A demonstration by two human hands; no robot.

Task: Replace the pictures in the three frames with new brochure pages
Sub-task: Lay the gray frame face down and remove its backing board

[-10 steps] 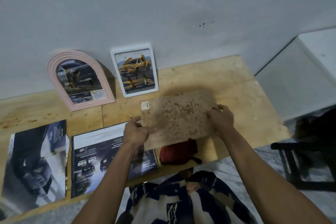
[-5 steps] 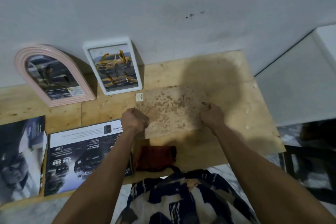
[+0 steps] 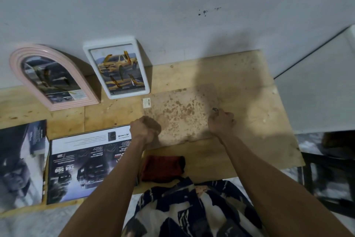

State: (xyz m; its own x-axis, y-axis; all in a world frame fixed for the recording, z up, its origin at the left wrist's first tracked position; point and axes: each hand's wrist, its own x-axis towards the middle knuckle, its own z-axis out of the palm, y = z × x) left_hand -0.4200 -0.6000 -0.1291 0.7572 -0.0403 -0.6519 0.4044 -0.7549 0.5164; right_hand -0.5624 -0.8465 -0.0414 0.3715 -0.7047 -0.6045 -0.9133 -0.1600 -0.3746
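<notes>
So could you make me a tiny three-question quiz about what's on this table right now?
1. True or false: the pink arched frame leans against the wall.
2. Which lies nearest the left hand? A) the dark red cloth B) the white rectangular frame C) the open car brochure
3. Fill in: both hands rest on the speckled brown ____, right hand at its right edge.

Key: 1 true; 2 C; 3 board
</notes>
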